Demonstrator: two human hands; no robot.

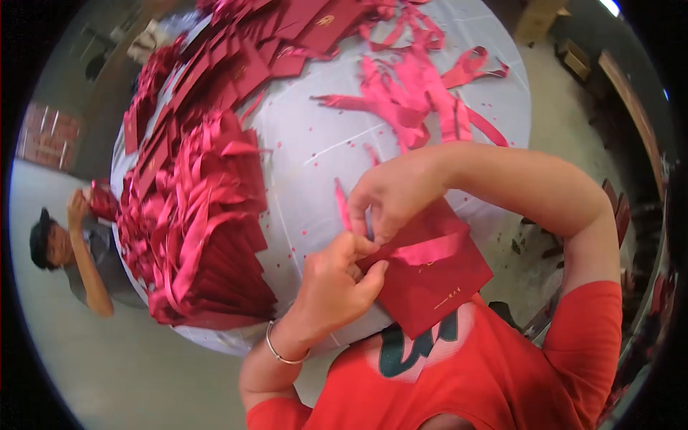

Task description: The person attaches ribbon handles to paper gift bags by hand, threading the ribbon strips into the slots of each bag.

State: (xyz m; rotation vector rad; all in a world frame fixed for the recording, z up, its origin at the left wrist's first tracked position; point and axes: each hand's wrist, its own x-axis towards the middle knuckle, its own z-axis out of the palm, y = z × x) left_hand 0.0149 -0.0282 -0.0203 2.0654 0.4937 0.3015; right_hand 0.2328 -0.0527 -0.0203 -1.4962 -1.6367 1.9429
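Observation:
A dark red paper gift bag (437,287) with small gold print lies at the table's near edge, against my shirt. Across its upper part runs a pink ribbon handle (433,249). My left hand (335,283), wearing a bracelet, is closed at the bag's left edge, its fingertips pinching the ribbon there. Just above, my right hand (396,195) reaches over the bag, and its bent fingers grip the same ribbon close to the left fingertips. A loose ribbon end (342,203) sticks out left of the right hand. The exact pinch point is partly hidden by the fingers.
Ribboned red bags (208,236) are packed in a dense row on the left of the white-covered round table (301,154). Flat red bags (236,72) pile up behind. Loose pink ribbons (408,93) lie at the far right. Another person (79,258) handles something red at the left.

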